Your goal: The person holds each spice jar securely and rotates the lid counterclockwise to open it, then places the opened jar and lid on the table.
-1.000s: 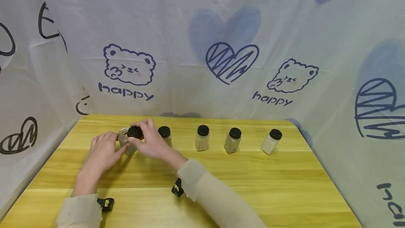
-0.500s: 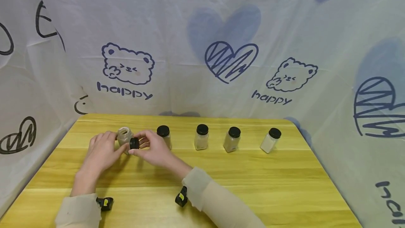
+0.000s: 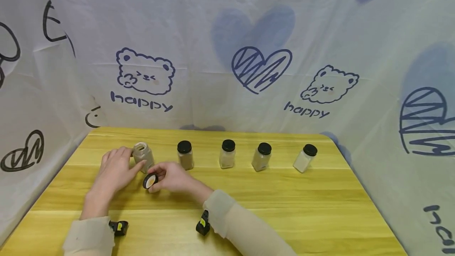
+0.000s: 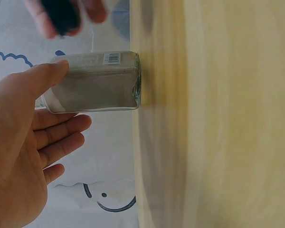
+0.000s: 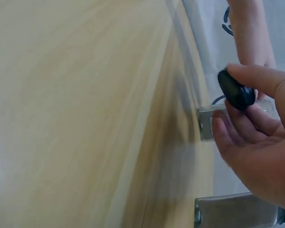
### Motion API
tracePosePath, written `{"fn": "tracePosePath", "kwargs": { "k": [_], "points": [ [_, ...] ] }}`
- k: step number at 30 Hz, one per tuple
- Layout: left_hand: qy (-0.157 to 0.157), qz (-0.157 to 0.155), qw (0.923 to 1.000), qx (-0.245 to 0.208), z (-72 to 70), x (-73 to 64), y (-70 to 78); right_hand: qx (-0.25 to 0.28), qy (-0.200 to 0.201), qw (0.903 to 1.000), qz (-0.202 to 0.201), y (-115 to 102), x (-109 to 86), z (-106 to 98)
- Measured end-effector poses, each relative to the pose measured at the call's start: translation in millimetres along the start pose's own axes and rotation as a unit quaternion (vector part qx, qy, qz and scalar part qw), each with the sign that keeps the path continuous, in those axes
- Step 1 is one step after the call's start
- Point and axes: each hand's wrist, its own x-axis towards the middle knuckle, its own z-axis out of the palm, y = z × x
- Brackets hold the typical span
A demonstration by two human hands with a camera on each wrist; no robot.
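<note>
An uncapped glass jar (image 3: 143, 155) with greyish contents stands upright at the left end of a row. My left hand (image 3: 115, 171) holds it, thumb on the near side and fingers behind; a barcode label shows on the jar (image 4: 95, 88) in the left wrist view. In front and to the right of the jar, my right hand (image 3: 173, 177) pinches a black screw lid (image 3: 151, 181) between thumb and fingers. The lid is tipped so its pale inner face with an orange-yellow patch shows in the head view. Lid and jar are apart.
Several capped jars stand in a row to the right: one with brownish contents (image 3: 185, 156), paler ones (image 3: 227, 155) (image 3: 262, 157), and a white one (image 3: 304, 159) at the far right. The wooden table (image 3: 249, 204) ends at a printed cloth backdrop (image 3: 199, 50).
My right hand has lifted the black lid off the jar, brought it down toward me and turned its inner face up. My left hand has stayed at the jar.
</note>
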Motion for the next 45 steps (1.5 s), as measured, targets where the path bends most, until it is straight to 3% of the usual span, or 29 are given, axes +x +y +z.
{"fn": "tracePosePath", "kwargs": {
  "k": [9,17,27,35,45],
  "points": [
    [0.0,0.004,1.0,-0.007,-1.5,0.6,2.5,-0.125,-0.068,0.9896,-0.017,7,7.9,12],
    [0.002,0.008,0.9999,-0.007,-2.1,1.8,4.1,-0.157,-0.068,0.9852,-0.007,6,10.3,23],
    [-0.002,0.007,0.9999,-0.008,-1.6,2.1,4.2,-0.291,-0.057,0.953,-0.063,3,12.7,36],
    [0.003,0.008,1.0,-0.003,-1.4,1.6,4.9,-0.305,-0.059,0.9479,-0.071,3,12.3,38],
    [0.013,0.003,0.9998,-0.014,-3.4,-1.4,3.3,-0.246,-0.049,0.9613,-0.114,8,-3.1,23]
  ]
}}
